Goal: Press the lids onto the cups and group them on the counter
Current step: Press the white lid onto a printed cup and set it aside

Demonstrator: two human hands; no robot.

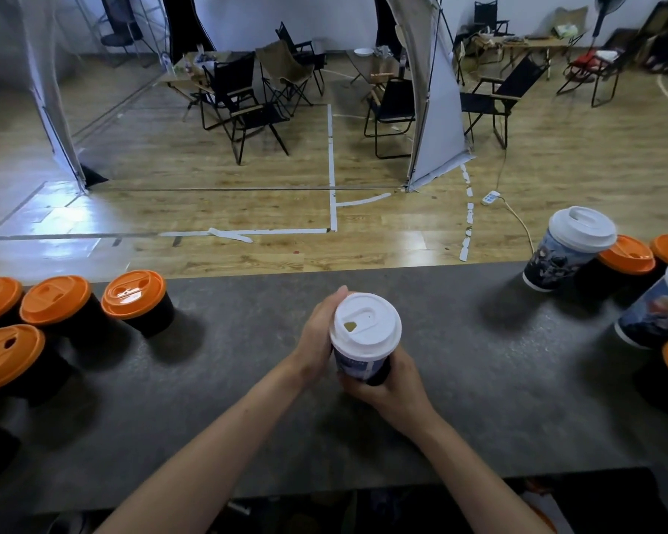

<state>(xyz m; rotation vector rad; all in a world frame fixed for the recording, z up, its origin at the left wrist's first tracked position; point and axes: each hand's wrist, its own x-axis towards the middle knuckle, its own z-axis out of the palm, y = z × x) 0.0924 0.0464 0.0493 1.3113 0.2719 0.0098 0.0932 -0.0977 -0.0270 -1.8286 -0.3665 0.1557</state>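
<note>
A printed paper cup (357, 368) with a white lid (365, 323) on top is held above the middle of the grey counter (247, 379). My left hand (319, 333) grips the cup's left side up near the lid's rim. My right hand (392, 379) wraps around the lower part of the cup from below and the right. Several black cups with orange lids (134, 296) stand grouped at the counter's left end. At the right end are white-lidded printed cups (567, 248) and more orange-lidded cups (627, 256).
The counter's far edge drops to a wooden floor with white tape lines. Folding chairs (247, 106), small tables and tent panels (436, 109) stand well beyond. Bare counter surface lies between the left and right cup groups.
</note>
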